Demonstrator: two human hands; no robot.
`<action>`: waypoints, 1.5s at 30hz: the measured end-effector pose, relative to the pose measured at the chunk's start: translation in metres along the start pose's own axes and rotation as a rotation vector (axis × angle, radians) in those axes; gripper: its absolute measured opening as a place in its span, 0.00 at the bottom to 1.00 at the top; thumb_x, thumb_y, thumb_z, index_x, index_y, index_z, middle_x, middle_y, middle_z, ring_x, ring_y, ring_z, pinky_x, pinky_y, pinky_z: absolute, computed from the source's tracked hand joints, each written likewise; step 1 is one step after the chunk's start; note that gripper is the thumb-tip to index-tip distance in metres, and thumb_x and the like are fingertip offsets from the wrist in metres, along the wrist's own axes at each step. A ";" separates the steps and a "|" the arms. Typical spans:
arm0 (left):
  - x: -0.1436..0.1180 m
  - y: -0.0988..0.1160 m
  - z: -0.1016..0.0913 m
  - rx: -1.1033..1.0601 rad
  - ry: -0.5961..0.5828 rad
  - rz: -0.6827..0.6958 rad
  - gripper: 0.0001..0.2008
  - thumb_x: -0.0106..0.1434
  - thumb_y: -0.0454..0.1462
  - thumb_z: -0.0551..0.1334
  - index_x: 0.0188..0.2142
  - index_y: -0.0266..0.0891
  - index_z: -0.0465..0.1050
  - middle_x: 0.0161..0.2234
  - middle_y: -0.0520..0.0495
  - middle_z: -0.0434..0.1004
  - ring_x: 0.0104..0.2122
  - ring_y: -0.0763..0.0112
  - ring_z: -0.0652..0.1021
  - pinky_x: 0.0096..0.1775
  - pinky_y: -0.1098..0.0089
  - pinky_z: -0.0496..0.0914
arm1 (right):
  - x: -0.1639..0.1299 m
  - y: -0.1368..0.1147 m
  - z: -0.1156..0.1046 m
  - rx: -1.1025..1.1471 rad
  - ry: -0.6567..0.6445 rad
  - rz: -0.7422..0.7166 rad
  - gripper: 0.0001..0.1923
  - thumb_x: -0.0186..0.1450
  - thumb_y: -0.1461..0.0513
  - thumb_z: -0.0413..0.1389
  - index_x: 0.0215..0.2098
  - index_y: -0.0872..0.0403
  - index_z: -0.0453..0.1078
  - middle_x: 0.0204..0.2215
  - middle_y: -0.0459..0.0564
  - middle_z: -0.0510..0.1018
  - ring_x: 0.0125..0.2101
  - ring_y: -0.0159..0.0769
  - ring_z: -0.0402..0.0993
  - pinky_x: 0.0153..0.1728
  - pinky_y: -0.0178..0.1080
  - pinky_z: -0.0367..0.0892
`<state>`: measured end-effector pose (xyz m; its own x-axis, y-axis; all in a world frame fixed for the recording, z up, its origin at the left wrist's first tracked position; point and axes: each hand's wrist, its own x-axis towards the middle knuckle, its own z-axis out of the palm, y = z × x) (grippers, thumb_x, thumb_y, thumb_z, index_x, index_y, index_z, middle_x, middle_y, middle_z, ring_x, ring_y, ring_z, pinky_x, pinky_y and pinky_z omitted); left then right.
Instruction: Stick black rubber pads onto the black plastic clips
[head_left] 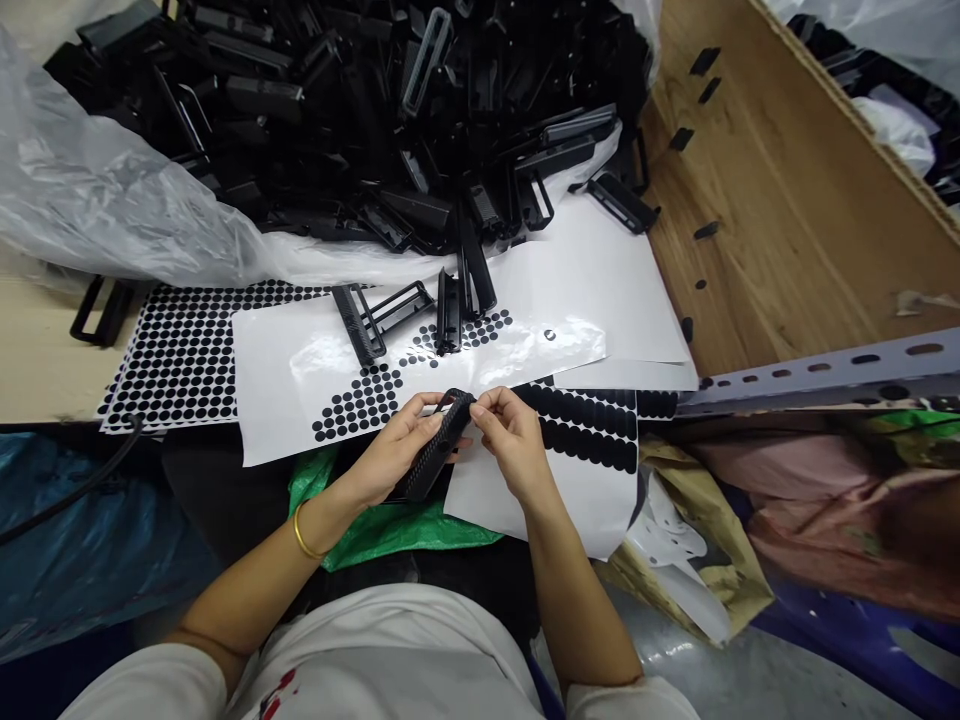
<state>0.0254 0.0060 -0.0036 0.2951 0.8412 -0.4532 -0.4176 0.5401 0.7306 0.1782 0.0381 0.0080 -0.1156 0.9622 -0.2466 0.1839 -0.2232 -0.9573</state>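
A black textured plastic frame [437, 447] is held tilted in front of my body, over the table's front edge. My left hand [405, 440] grips it from the left with fingers closed around it. At the frame's upper end, my right hand [510, 428] pinches with thumb and index finger; anything small between those fingertips is hidden. Just beyond my hands lies a white sheet [281, 385] with rows of round black stickers [358, 402], some spots on it bare. Several similar black frames [448, 312] rest on that sheet.
A large heap of black plastic parts [360, 110] fills the back, on clear plastic wrap [150, 200]. More dotted sheets [180, 350] lie at left. A wooden panel [795, 180] bounds the right side. A brown bag [694, 540] stands below right; green sacking [420, 530] lies beneath my hands.
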 end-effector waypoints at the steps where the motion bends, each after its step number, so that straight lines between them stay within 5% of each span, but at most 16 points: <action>1: 0.000 0.000 0.000 0.006 -0.001 0.001 0.18 0.60 0.45 0.62 0.47 0.43 0.65 0.43 0.45 0.77 0.38 0.64 0.80 0.40 0.64 0.76 | 0.000 -0.001 0.000 -0.019 0.001 -0.006 0.09 0.56 0.57 0.55 0.23 0.52 0.62 0.19 0.41 0.63 0.19 0.27 0.56 0.19 0.32 0.54; 10: 0.000 0.002 0.003 0.075 0.020 -0.004 0.20 0.58 0.46 0.63 0.46 0.40 0.64 0.32 0.49 0.76 0.33 0.67 0.80 0.35 0.68 0.76 | 0.002 -0.006 0.000 -0.129 -0.061 -0.021 0.07 0.56 0.59 0.55 0.23 0.53 0.63 0.19 0.42 0.66 0.22 0.29 0.60 0.23 0.33 0.56; 20: 0.000 0.000 -0.001 0.117 0.053 0.042 0.17 0.57 0.41 0.64 0.43 0.41 0.62 0.33 0.51 0.73 0.33 0.70 0.78 0.34 0.68 0.76 | 0.001 -0.008 0.012 -0.267 -0.028 -0.064 0.05 0.57 0.62 0.52 0.23 0.52 0.62 0.18 0.42 0.66 0.20 0.30 0.62 0.22 0.33 0.59; 26: 0.001 -0.005 -0.006 0.134 0.085 0.065 0.15 0.57 0.40 0.64 0.42 0.41 0.63 0.33 0.51 0.73 0.30 0.72 0.77 0.33 0.66 0.75 | -0.005 0.000 0.018 -0.455 0.063 -0.212 0.03 0.59 0.62 0.50 0.28 0.52 0.59 0.23 0.44 0.69 0.22 0.31 0.64 0.26 0.35 0.61; 32: -0.008 0.027 -0.028 0.665 -0.201 0.101 0.12 0.55 0.41 0.66 0.38 0.40 0.73 0.38 0.46 0.78 0.40 0.64 0.78 0.43 0.65 0.70 | 0.003 0.003 0.000 -0.433 0.174 -0.290 0.02 0.61 0.62 0.50 0.32 0.51 0.59 0.26 0.44 0.70 0.23 0.31 0.65 0.28 0.35 0.62; 35: 0.013 0.050 -0.016 0.822 -0.023 0.311 0.12 0.61 0.44 0.59 0.35 0.38 0.74 0.37 0.45 0.79 0.39 0.65 0.77 0.42 0.67 0.69 | 0.012 0.000 0.000 -0.473 0.109 -0.300 0.04 0.62 0.63 0.49 0.28 0.51 0.61 0.25 0.45 0.71 0.25 0.32 0.67 0.30 0.35 0.63; 38: 0.054 0.066 0.005 1.009 0.234 0.516 0.13 0.63 0.41 0.56 0.43 0.36 0.70 0.42 0.42 0.77 0.40 0.64 0.76 0.41 0.67 0.68 | 0.023 -0.004 0.014 -0.579 0.022 -0.276 0.04 0.62 0.64 0.49 0.28 0.52 0.63 0.29 0.48 0.74 0.29 0.35 0.70 0.33 0.37 0.63; 42: 0.097 0.077 0.015 1.443 0.471 0.345 0.18 0.62 0.44 0.57 0.45 0.32 0.68 0.36 0.36 0.76 0.39 0.52 0.76 0.38 0.61 0.66 | 0.038 -0.007 0.038 -0.790 0.011 -0.187 0.08 0.65 0.64 0.46 0.38 0.54 0.66 0.40 0.55 0.75 0.39 0.43 0.72 0.35 0.40 0.63; 45: 0.098 0.077 0.003 1.446 0.529 0.352 0.12 0.63 0.42 0.55 0.35 0.36 0.69 0.28 0.42 0.73 0.34 0.56 0.76 0.36 0.63 0.65 | 0.049 -0.008 0.046 -0.883 0.018 -0.135 0.08 0.65 0.63 0.47 0.41 0.54 0.66 0.44 0.56 0.74 0.41 0.45 0.72 0.34 0.41 0.63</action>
<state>0.0247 0.1299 0.0091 -0.0864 0.9946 -0.0568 0.8331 0.1034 0.5434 0.1260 0.0798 -0.0036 -0.1772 0.9755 -0.1305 0.8555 0.0871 -0.5105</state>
